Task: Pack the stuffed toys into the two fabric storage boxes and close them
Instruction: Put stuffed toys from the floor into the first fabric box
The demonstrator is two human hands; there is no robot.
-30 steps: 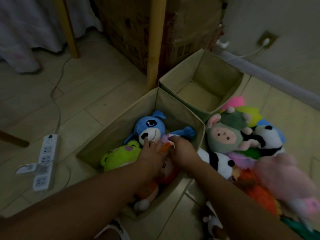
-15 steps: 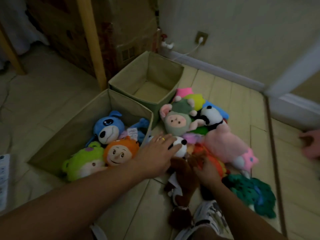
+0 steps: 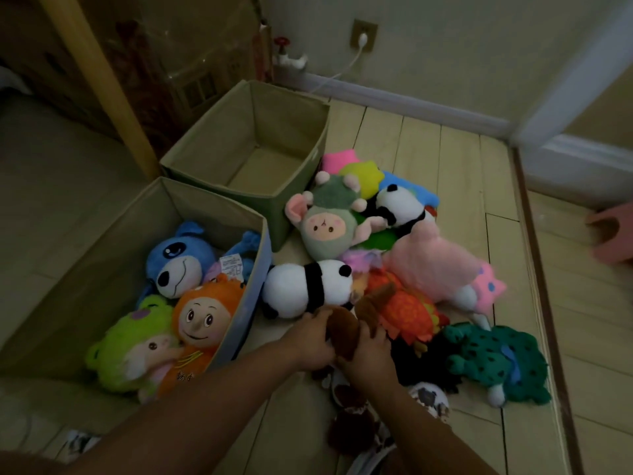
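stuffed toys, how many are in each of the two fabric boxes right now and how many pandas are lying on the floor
Near box: 3 toys showing fully: blue dog, orange doll, green frog-hood doll; a bit of pink plush behind may be another
Far box: 0
Pandas on the floor: 2, near panda and far panda
Total: 5

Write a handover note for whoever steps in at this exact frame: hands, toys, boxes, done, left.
Left hand and right hand both grip a brown plush toy at the near edge of the floor pile.
Near box holds the blue dog, orange doll and green frog doll; open.
Far box shows no toys; open.
Loose on the floor: two pandas, green-hooded lamb, pink plush, teal dinosaur and others.
Left: pack the pile, close both boxes.
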